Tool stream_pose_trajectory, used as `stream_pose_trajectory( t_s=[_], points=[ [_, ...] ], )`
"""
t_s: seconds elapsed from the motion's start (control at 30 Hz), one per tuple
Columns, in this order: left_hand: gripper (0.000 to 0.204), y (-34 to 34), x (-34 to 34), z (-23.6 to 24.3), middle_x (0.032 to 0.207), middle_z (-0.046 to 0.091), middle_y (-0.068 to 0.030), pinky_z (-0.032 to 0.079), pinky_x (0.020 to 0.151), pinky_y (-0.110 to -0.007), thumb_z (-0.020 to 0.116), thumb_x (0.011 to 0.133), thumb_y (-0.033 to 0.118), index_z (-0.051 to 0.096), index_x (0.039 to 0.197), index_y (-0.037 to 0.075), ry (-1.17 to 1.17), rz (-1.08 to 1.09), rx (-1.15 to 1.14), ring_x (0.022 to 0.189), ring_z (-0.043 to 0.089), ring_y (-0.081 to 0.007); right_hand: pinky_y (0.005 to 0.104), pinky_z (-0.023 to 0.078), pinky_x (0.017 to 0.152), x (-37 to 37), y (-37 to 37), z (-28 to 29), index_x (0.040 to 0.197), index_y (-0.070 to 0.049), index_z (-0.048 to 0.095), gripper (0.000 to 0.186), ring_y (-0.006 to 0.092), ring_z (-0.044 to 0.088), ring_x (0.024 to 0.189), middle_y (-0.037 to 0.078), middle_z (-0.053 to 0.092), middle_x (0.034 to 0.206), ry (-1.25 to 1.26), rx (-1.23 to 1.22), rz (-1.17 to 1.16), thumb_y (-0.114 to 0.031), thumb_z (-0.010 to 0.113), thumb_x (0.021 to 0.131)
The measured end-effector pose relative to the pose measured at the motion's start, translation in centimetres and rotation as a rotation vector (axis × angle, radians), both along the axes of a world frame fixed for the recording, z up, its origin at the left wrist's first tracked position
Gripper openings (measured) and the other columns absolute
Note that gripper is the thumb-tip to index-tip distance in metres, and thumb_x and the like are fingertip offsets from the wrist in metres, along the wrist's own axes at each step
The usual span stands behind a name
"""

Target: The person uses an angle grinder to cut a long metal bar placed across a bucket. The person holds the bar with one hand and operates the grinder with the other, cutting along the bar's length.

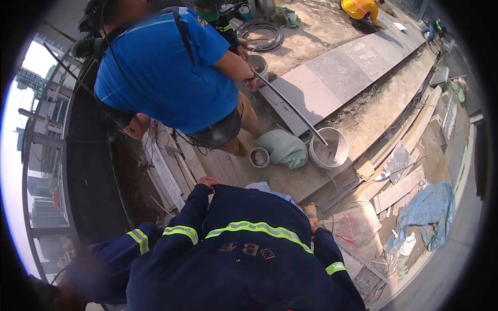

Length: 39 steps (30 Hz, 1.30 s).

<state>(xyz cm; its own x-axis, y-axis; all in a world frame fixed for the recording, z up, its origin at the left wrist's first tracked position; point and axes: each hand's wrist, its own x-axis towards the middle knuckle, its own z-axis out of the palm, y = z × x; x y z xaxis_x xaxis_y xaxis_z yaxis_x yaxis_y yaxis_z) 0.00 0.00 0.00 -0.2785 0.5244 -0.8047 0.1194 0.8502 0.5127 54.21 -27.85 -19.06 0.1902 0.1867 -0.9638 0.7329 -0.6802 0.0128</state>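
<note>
My left hand (207,182) is closed at the front hem of my navy jacket (244,267), which has a reflective band across it. My right hand (314,224), low at my right side, is closed on an orange object (310,211), perhaps a tool, whose full shape I cannot make out. Beyond my hands lie a pale green sack (280,147), a small bucket (259,156) and a white bucket (328,150) with a long bar (295,116) angled into it. A person in blue (161,72) stands in front of me, gripping the bar.
A stone-slab strip (353,67) runs to the upper right, where workers (358,9) crouch. Another worker's sleeve (119,249) is close at lower left. Boards (399,192), sacks (358,233) and blue cloth (425,212) litter the right; hose coils (262,33) lie behind. A glazed railing (44,176) borders the left.
</note>
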Motion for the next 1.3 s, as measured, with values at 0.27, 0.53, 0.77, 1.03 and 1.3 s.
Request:
stream_pose_trajectory(
  t_s=[0.27,0.53,0.77,1.03,1.3],
  points=[
    [0.032,-7.0,-3.9,-10.5,0.089,0.075,-0.0135,0.057,0.078,-0.037,0.080,0.082,0.029,0.072,0.103,0.006,0.260,-0.721,0.185,0.083,0.073,-0.0231,0.0444,0.054,0.088,-3.1,-0.6,-5.0,0.111,-0.002,0.070,0.035,0.0356,0.070,0.105,0.021,0.073,0.105,0.130,0.104,-0.261,-0.026,0.065,0.086],
    [0.030,-6.4,-6.2,-13.2,0.090,0.076,-0.0141,0.057,0.080,-0.036,0.077,0.084,0.030,0.075,0.103,0.007,0.264,-0.897,-0.121,0.085,0.074,-0.0230,0.0457,0.054,0.085,-7.8,-8.4,-1.1,0.106,-0.002,0.070,0.031,0.0382,0.069,0.104,0.023,0.072,0.102,0.257,0.216,-0.281,-0.025,0.068,0.086],
    [0.030,5.1,0.2,-12.7,0.090,0.074,-0.0082,0.057,0.057,-0.036,0.070,0.083,0.013,0.062,0.112,0.009,0.043,-0.478,-0.153,0.070,0.072,-0.0197,0.0448,0.054,0.081,-7.8,-7.8,6.9,0.106,-0.002,0.070,0.030,0.0364,0.069,0.099,0.022,0.072,0.100,0.187,0.086,-0.519,-0.025,0.067,0.087],
    [0.025,8.4,4.8,-14.5,0.090,0.073,-0.0107,0.059,0.061,-0.037,0.071,0.083,0.010,0.065,0.107,0.004,-0.145,-0.451,-0.041,0.073,0.072,-0.0210,0.0437,0.054,0.077,-6.9,-5.2,10.5,0.105,-0.003,0.070,0.029,0.0343,0.068,0.094,0.020,0.072,0.097,0.102,0.074,-0.590,-0.025,0.066,0.088],
    [0.019,4.3,-1.4,-18.1,0.087,0.072,-0.0106,0.059,0.062,-0.038,0.070,0.085,0.010,0.066,0.102,0.003,-0.078,-0.364,-0.172,0.075,0.072,-0.0208,0.0426,0.054,0.073,-6.7,2.8,10.7,0.104,-0.003,0.070,0.028,0.0323,0.068,0.088,0.019,0.071,0.095,0.086,0.103,-0.529,-0.025,0.065,0.089]
  ],
)
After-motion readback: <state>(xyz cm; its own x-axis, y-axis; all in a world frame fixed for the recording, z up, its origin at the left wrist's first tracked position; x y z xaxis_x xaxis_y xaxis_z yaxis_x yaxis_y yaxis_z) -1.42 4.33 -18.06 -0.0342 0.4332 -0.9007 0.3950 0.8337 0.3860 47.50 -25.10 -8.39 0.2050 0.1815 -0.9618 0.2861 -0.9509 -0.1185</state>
